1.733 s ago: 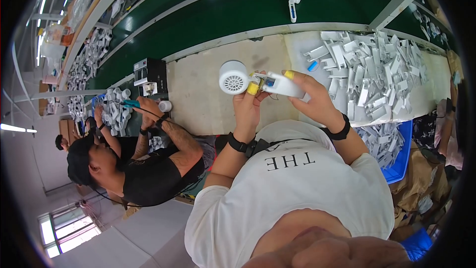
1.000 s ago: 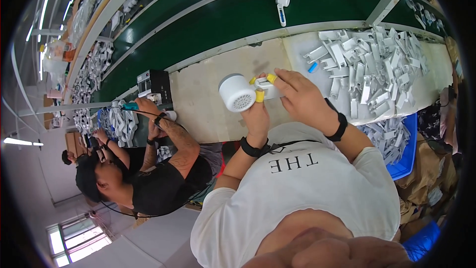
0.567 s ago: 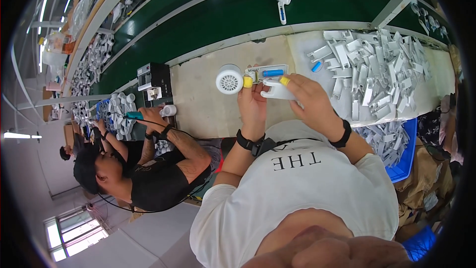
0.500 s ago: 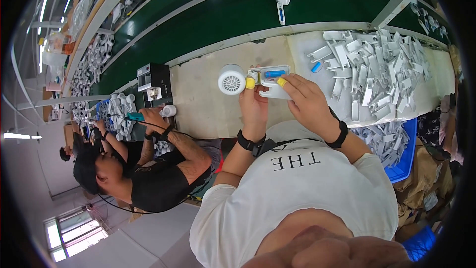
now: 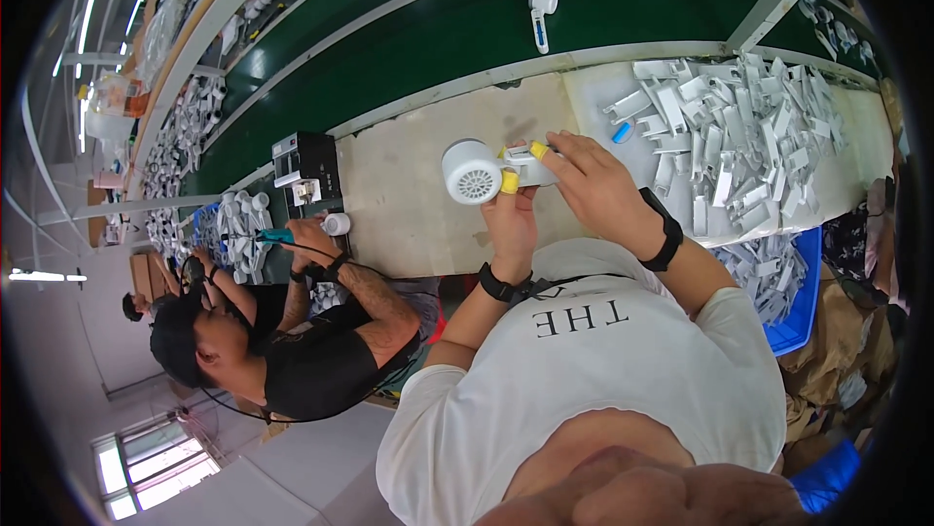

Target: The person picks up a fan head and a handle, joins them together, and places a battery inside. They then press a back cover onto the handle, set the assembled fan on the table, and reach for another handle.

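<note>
Left hand (image 5: pixel 511 231) is gripping a white grille-headed handheld device (image 5: pixel 471 174) at its neck; right hand (image 5: pixel 611 197) is clasping the handle, over the worktable (image 5: pixel 399 200). Blue plastic bin (image 5: pixel 801 329), right, is holding jumbled white casings (image 5: pixel 764 278). Beyond, heaped casings (image 5: pixel 728 142) are lying beside a blue cylinder (image 5: pixel 623 132). Farther, green conveyor belt (image 5: pixel 418 59) is carrying a similar device (image 5: pixel 540 22).

The tabletop (image 5: pixel 394 200) has free room L of ctr; held wht device (image 5: pixel 471 173) blocks ctr, parts pile (image 5: pixel 724 178) the R side.
</note>
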The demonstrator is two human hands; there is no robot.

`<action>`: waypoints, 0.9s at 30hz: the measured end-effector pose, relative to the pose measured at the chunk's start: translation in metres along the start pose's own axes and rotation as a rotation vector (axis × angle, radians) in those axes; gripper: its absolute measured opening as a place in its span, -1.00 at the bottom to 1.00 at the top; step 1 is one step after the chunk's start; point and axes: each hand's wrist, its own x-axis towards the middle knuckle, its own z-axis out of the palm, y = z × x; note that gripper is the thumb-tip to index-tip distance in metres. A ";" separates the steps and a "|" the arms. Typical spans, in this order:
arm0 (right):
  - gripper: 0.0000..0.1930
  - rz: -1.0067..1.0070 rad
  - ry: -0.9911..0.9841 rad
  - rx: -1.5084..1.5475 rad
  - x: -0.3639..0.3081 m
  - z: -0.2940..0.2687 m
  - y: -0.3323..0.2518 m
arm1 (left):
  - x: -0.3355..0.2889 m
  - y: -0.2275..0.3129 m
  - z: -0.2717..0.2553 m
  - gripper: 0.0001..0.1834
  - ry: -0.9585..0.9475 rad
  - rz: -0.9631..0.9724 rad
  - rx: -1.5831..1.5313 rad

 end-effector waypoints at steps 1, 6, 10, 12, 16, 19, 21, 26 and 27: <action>-0.56 0.015 -0.013 0.008 0.000 0.003 0.001 | 0.000 -0.002 0.001 -0.61 -0.002 0.000 0.000; -0.54 0.037 -0.006 -0.047 -0.003 0.011 -0.008 | 0.003 -0.002 0.002 -0.59 0.070 0.143 0.235; -0.57 -0.016 0.005 0.137 0.004 0.003 -0.004 | 0.010 0.010 -0.004 -0.64 0.048 0.138 0.247; -0.60 0.225 -0.048 0.418 -0.012 0.007 0.007 | 0.008 0.018 0.001 -0.69 0.033 0.092 0.104; -0.70 0.709 -0.315 1.204 -0.025 0.015 0.011 | 0.008 0.019 0.000 -0.71 -0.027 0.062 0.058; -0.74 0.651 -0.294 1.013 -0.019 0.006 0.007 | 0.006 0.021 0.007 -0.69 -0.020 0.018 0.033; -0.73 0.634 -0.248 0.975 -0.016 0.002 0.002 | 0.006 0.020 0.011 -0.69 -0.023 0.010 0.017; -0.68 0.439 -0.084 0.747 -0.019 -0.005 -0.004 | 0.004 0.023 0.013 -0.69 -0.095 -0.035 -0.051; -0.67 0.303 -0.023 0.631 -0.021 -0.003 -0.001 | 0.003 0.024 0.013 -0.69 -0.105 -0.054 -0.069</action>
